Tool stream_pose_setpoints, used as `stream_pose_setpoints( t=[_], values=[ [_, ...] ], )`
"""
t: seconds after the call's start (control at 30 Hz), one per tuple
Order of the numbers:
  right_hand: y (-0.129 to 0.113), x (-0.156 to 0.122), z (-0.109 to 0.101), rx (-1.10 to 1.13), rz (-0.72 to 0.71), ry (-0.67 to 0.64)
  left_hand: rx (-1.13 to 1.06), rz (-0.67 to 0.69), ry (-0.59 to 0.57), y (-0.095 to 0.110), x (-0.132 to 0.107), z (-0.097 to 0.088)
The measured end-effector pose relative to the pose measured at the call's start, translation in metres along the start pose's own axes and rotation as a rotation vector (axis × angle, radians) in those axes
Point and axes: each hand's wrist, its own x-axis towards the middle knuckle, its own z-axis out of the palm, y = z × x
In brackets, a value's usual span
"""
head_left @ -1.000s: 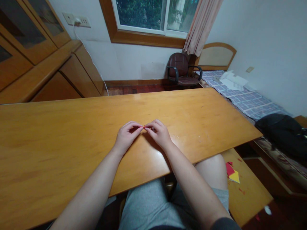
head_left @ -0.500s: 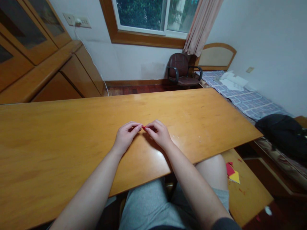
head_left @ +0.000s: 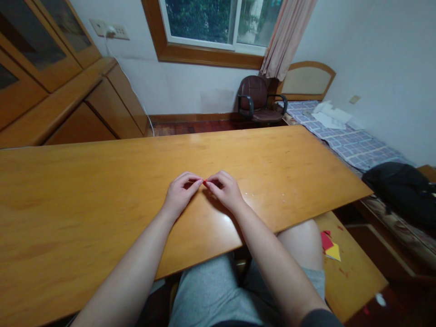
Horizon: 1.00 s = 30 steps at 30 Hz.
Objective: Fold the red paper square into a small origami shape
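Note:
My left hand (head_left: 179,194) and my right hand (head_left: 226,190) rest side by side on the wooden table (head_left: 102,181), fingertips meeting in a pinch. A tiny red piece (head_left: 205,181) shows between the thumbs and forefingers of both hands; most of it is hidden by the fingers. Both hands are closed on it. My forearms reach in from the near edge of the table.
A low wooden bench (head_left: 350,268) at the lower right carries red and yellow paper pieces (head_left: 329,245). Behind the table stand a brown office chair (head_left: 255,101), a bed (head_left: 350,141) with a black bag (head_left: 402,188), and wooden cabinets (head_left: 51,91) at the left.
Hardly anything has moved: the fingertips shifted slightly around the red piece, and both hands stay in the same spot.

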Motion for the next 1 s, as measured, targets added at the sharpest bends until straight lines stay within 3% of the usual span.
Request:
stream_pose_setpoints(
  t=[0.37,0.63,1.0],
  values=[
    [0.001,0.001,0.001,0.034,0.01,-0.016,-0.042,-0.029,0.001,-0.004,0.0,-0.001],
    [0.004,0.001,-0.001,0.161,0.137,-0.072,-0.052,-0.045,-0.007,-0.004,0.0,-0.002],
    [0.006,0.001,0.0,0.173,0.16,-0.106,-0.019,0.027,-0.021,-0.01,0.0,0.0]
  ],
)
